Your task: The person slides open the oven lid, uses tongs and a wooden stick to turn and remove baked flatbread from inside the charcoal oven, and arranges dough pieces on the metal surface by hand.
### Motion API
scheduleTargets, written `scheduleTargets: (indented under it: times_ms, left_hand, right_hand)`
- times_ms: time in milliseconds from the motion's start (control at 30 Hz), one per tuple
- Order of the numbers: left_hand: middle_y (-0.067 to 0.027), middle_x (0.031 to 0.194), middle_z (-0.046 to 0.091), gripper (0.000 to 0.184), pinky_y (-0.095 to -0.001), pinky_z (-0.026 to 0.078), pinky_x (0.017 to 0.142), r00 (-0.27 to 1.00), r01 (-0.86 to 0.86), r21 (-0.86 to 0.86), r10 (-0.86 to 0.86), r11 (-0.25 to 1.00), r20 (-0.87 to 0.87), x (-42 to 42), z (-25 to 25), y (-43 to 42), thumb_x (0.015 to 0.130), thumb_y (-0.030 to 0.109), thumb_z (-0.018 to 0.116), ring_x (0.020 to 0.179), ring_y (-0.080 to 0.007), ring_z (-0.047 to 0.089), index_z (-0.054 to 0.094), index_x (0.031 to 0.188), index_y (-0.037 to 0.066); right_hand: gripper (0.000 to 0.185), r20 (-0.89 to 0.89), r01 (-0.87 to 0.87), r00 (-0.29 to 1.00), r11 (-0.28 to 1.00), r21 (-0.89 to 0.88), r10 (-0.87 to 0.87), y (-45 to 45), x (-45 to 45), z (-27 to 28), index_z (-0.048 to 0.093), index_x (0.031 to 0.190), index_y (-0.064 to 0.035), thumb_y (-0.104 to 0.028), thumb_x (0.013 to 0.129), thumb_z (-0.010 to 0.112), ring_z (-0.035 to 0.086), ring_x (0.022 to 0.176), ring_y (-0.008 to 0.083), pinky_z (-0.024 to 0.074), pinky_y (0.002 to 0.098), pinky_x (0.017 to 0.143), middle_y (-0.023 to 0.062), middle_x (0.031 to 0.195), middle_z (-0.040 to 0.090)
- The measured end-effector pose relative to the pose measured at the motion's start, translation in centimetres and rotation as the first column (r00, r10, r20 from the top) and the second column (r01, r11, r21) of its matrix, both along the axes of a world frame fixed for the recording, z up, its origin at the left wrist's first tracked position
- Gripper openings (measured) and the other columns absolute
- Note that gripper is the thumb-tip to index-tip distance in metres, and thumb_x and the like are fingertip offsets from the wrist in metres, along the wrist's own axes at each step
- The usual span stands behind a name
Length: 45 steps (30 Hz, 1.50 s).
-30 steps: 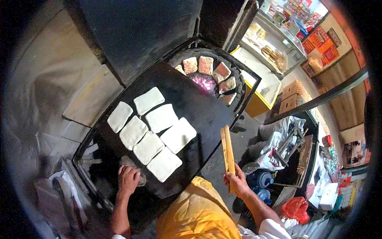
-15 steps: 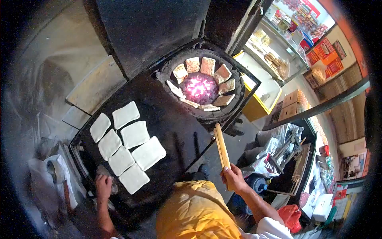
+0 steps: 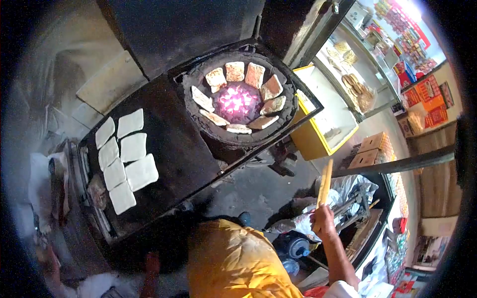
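From where I'm standing, this is a small flatbread bakery with a shop side. Beyond and left of the right hand's fingers (image 3: 319,219), a round oven (image 3: 238,140) glows with coals (image 3: 237,102), browned flatbreads (image 3: 272,87) ringing its wall. Farther left of those fingers, pale dough slabs (image 3: 141,172) lie on a dark counter (image 3: 179,149). Past the fingers, toward the upper right, are a display case (image 3: 373,71) holding more bread, and red posters (image 3: 431,102).

Creased yellow-orange garment (image 3: 233,263), white right sleeve (image 3: 343,289), ungloved right hand (image 3: 323,220).
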<state>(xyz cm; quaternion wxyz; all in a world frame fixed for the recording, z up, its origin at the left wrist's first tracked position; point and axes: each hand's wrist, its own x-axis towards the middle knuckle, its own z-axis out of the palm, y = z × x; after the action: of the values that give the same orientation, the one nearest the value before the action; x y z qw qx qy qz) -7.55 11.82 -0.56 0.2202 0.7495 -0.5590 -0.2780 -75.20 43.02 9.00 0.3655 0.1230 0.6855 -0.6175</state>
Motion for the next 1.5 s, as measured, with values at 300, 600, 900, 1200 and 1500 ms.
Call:
scheduleTargets:
  times_ms: [300,600,900,1200,1500]
  left_hand:
    - [-0.0074,0.090,0.060,0.020,-0.0400,0.051,0.067,0.951,-0.147,0.275,0.212,0.950,-0.223,-2.1,-3.6,12.6,0.101,0.026,0.056,0.077,-0.0223,0.058,0.059,0.101,0.006]
    - [-0.0128,0.102,0.065,0.025,-0.0438,0.057,0.069,0.691,-0.032,0.591,0.446,0.806,-0.570,-6.9,-11.7,14.6,0.098,0.025,0.060,0.085,-0.0275,0.064,0.062,0.114,0.006]
    - [-0.0160,0.115,0.068,0.035,-0.0510,0.062,0.069,0.510,0.019,0.657,0.558,0.754,-0.655,-9.3,-13.7,15.8,0.094,0.022,0.065,0.092,-0.0330,0.068,0.062,0.124,0.005]
    - [-0.0162,0.119,0.066,0.044,-0.0520,0.061,0.073,0.498,-0.012,0.772,0.673,0.635,-0.546,-15.6,-9.9,19.5,0.095,0.028,0.063,0.096,-0.0337,0.068,0.054,0.132,0.007]
    - [-0.0170,0.123,0.064,0.053,-0.0508,0.060,0.078,0.446,0.025,0.805,0.714,0.592,-0.539,-19.1,-11.4,18.9,0.096,0.037,0.059,0.100,-0.0337,0.067,0.047,0.141,0.010]
  right_hand:
    - [0.047,-0.462,-0.460,0.750,0.875,0.150,0.473,-15.6,-20.3,6.5,0.054,0.129,-0.0001,-0.028,0.095,0.071,0.064,0.075,0.0213,0.0532,0.0345,0.065,0.0102,0.090,0.065]
    - [0.066,-0.138,0.020,-0.351,0.155,0.988,0.926,-38.3,-25.6,14.6,0.052,0.137,-0.0156,-0.039,0.079,0.074,0.068,0.094,0.0385,0.0530,0.0499,0.080,0.0165,0.103,0.067]
    - [0.058,0.089,0.156,-0.519,-0.008,0.988,0.850,-56.6,-31.9,6.4,0.054,0.129,-0.0091,-0.040,0.083,0.070,0.068,0.098,0.0412,0.0531,0.0537,0.082,0.0178,0.111,0.069]
    - [0.037,-0.040,0.141,-0.554,0.141,0.980,0.832,-68.0,-35.5,-3.5,0.065,0.113,-0.0085,-0.034,0.087,0.063,0.064,0.112,0.0301,0.0512,0.0468,0.092,0.0161,0.116,0.068]
    - [0.044,0.262,0.046,-0.578,-0.289,0.956,0.773,-66.5,-37.4,-4.3,0.063,0.126,-0.0116,-0.030,0.086,0.064,0.069,0.103,0.0372,0.0550,0.0521,0.089,0.0227,0.110,0.070]
